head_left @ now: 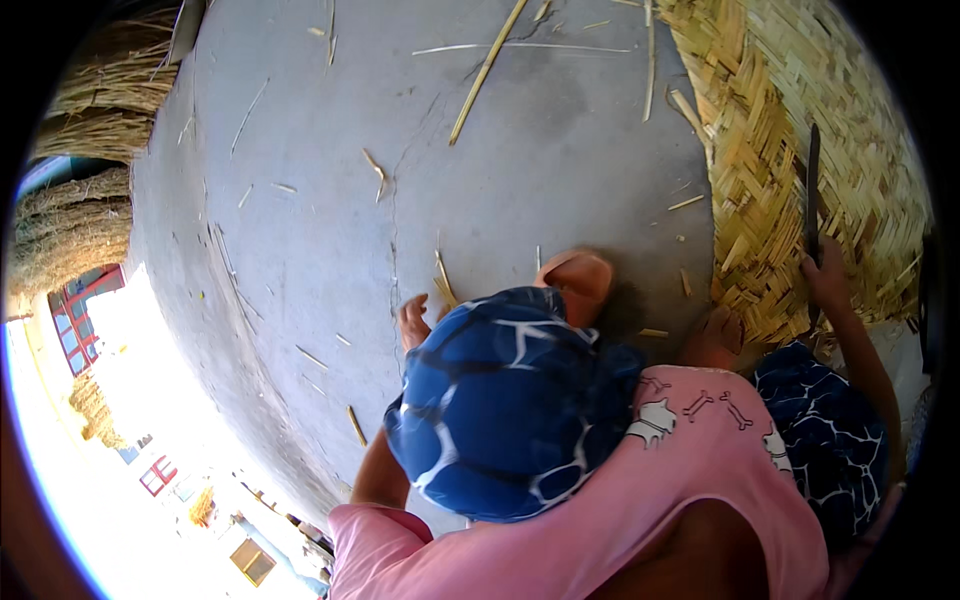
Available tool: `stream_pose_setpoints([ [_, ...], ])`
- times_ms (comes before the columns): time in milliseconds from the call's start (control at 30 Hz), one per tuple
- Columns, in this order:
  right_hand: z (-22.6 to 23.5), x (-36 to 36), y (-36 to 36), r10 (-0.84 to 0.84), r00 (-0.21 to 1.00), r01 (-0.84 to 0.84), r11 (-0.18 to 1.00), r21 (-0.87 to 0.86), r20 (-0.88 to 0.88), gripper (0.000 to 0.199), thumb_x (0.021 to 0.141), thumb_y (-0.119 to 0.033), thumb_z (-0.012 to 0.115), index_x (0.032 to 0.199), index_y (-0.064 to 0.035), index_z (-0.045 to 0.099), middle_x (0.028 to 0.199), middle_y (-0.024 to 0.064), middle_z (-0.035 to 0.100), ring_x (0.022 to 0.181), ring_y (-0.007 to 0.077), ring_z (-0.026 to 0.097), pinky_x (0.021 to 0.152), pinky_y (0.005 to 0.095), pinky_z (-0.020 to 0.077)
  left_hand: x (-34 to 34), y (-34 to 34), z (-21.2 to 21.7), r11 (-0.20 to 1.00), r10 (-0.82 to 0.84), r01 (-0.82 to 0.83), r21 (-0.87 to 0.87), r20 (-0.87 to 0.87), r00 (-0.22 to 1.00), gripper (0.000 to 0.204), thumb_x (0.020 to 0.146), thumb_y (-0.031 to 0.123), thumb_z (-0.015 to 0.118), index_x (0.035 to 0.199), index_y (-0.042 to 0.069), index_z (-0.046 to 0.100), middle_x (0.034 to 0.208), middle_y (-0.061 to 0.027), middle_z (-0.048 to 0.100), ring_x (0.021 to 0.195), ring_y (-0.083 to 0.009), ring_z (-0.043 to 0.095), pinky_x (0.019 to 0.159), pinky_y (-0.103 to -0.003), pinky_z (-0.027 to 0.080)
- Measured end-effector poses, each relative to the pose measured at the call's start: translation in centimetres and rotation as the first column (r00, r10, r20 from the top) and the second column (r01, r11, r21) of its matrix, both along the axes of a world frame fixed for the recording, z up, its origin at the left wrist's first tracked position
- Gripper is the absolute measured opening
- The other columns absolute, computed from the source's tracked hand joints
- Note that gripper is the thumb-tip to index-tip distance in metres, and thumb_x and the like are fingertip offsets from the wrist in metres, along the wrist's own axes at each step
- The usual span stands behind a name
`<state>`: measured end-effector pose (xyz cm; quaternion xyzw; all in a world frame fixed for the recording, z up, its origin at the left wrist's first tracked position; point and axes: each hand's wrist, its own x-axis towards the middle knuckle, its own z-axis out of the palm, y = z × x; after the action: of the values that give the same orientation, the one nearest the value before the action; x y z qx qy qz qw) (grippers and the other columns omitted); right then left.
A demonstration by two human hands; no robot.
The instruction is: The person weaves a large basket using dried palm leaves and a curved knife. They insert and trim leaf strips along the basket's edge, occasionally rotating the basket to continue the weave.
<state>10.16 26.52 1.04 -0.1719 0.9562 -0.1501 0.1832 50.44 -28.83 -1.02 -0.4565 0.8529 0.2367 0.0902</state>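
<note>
Fingers of R hand (826,278) closed round dark blade (812,190), laid on woven mat (790,120) just beyond. L hand (412,320) spread open on concrete floor (540,160), cane splints (443,280) just beside.

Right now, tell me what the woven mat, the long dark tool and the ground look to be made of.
The woven mat looks like split cane or bamboo strips: flat, yellow-tan bands interlaced in a herringbone pattern, matte and dry. The long dark tool, gripped by the right hand, seems to be metal, thin, straight and dark, though that is uncertain. The ground looks like bare concrete: grey, smooth, cracked.
</note>
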Motion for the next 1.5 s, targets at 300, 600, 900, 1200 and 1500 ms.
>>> stream_pose_setpoints([
  [300, 0.3, -5.9, -1.2, -0.117, 0.919, -0.091, 0.867, 0.489, 0.377, 0.032, 0.076, -0.021, 0.059, 0.096, 0.0006, 0.044, 0.085, 0.0106, 0.044, 0.079, 0.0222, 0.044, 0.072, 0.0370, 0.0408, 18.3, 16.2, -4.1, 0.963, 0.169, -0.244, 0.115, 0.449, 0.877, 0.052, 0.086, 0.033, 0.064, 0.131, 0.011, 0.049, 0.137, -0.0173, 0.046, 0.122, -0.0318, 0.048, 0.097, -0.041, 0.041],
  [600, -1.9, -6.6, 2.3, 0.033, 0.954, -0.151, 0.912, 0.382, 0.297, 0.035, 0.076, -0.022, 0.058, 0.098, 0.0034, 0.045, 0.087, 0.0167, 0.047, 0.082, 0.0275, 0.046, 0.076, 0.0395, 0.0407, 25.8, 13.8, -5.9, 0.932, 0.120, 0.103, -0.347, 0.564, 0.817, 0.066, 0.086, 0.039, 0.064, 0.141, 0.012, 0.039, 0.148, -0.0174, 0.035, 0.134, -0.0338, 0.038, 0.104, -0.043, 0.036],
  [900, -0.6, -7.1, 2.0, -0.001, 0.905, -0.139, 0.944, 0.298, 0.425, 0.043, 0.077, -0.014, 0.054, 0.115, 0.0054, 0.047, 0.100, 0.0195, 0.055, 0.090, 0.0301, 0.054, 0.081, 0.0400, 0.0454, 39.7, -1.4, -8.4, 0.559, 0.829, -0.691, -0.458, 0.291, 0.478, 0.096, 0.080, 0.036, 0.072, 0.148, 0.001, 0.016, 0.152, -0.0269, 0.018, 0.141, -0.0372, 0.022, 0.114, -0.041, 0.026],
  [1200, 1.7, -7.7, 2.7, 0.018, 0.896, -0.198, 0.910, 0.364, 0.443, 0.044, 0.081, -0.001, 0.049, 0.125, 0.0067, 0.047, 0.106, 0.0223, 0.058, 0.094, 0.0313, 0.058, 0.080, 0.0417, 0.0477, 39.8, -11.6, -4.7, 0.657, 0.704, -0.688, -0.308, 0.578, 0.413, 0.117, 0.058, 0.022, 0.082, 0.148, 0.003, 0.009, 0.148, -0.0233, 0.026, 0.139, -0.0355, 0.028, 0.116, -0.037, 0.026],
  [1500, 5.1, -4.3, -5.0, 0.158, 0.722, -0.339, 0.930, 0.145, 0.674, 0.028, 0.102, -0.028, 0.042, 0.102, -0.0029, 0.053, 0.086, 0.0108, 0.053, 0.078, 0.0217, 0.052, 0.071, 0.0392, 0.0460, 47.6, -16.4, -7.3, 0.611, 0.693, -0.786, -0.089, 0.539, 0.478, 0.114, 0.060, 0.014, 0.079, 0.147, -0.006, 0.008, 0.147, -0.0265, 0.029, 0.138, -0.0344, 0.032, 0.114, -0.034, 0.029],
])
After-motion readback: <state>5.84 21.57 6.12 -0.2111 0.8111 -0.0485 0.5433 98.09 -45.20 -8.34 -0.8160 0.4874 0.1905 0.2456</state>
